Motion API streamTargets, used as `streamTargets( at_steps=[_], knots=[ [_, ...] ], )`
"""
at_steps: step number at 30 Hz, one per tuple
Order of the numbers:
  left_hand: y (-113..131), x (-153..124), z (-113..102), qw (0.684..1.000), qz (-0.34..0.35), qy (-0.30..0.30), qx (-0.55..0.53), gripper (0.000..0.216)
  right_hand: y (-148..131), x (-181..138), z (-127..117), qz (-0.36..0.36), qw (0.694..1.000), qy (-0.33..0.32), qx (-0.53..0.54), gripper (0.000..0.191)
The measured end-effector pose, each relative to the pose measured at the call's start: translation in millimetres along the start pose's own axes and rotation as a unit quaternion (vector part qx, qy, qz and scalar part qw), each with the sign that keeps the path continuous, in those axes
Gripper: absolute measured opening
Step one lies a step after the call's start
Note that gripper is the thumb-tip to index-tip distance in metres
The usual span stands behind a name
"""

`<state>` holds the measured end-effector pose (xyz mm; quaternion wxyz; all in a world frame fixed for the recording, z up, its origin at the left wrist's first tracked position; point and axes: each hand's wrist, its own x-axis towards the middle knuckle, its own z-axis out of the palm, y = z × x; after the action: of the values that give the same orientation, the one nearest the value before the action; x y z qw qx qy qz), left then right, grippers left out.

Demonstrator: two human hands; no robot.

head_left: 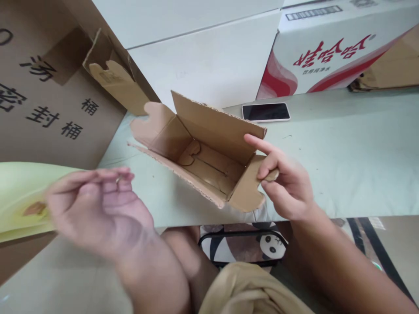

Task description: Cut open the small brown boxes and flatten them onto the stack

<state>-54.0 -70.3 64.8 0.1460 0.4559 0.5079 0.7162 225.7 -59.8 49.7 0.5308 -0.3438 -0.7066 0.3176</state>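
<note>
A small brown cardboard box [214, 117] stands on the pale green cloth with its top flaps spread, so its inside shows. Its bottom panels [212, 163] interlock along a curved cut. My right hand [284, 179] pinches the notched end flap on the box's right side between thumb and fingers, while its index finger stretches toward the tall back flap. Away from the box, to its left, my left hand [101, 209] is raised palm up with loosely bent fingers. It appears to hold nothing, and motion blurs it slightly.
A phone [266, 112] lies behind the box. Another notched cardboard box [114, 83] leans by a large printed carton [59, 122] at left. White cartons [203, 61] line the back, beside flattened cardboard [393, 65]. A yellow-green bag-like item [29, 183] sits at far left.
</note>
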Motion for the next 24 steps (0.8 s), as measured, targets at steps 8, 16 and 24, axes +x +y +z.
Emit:
streamTargets(
  at_steps=[8,16,24],
  knots=[
    [-27,2,24,0.994,-0.096,-0.014,-0.047,0.049,6,-4,-6,0.095,0.994,0.044,0.017,0.013],
    [-30,4,25,0.985,-0.115,-0.095,-0.091,0.035,30,-5,1,0.059,0.989,0.07,-0.12,0.043],
    [-36,-4,20,0.987,-0.126,-0.102,-0.007,0.038,36,-1,0,0.039,0.996,0.003,-0.074,0.032]
  ],
)
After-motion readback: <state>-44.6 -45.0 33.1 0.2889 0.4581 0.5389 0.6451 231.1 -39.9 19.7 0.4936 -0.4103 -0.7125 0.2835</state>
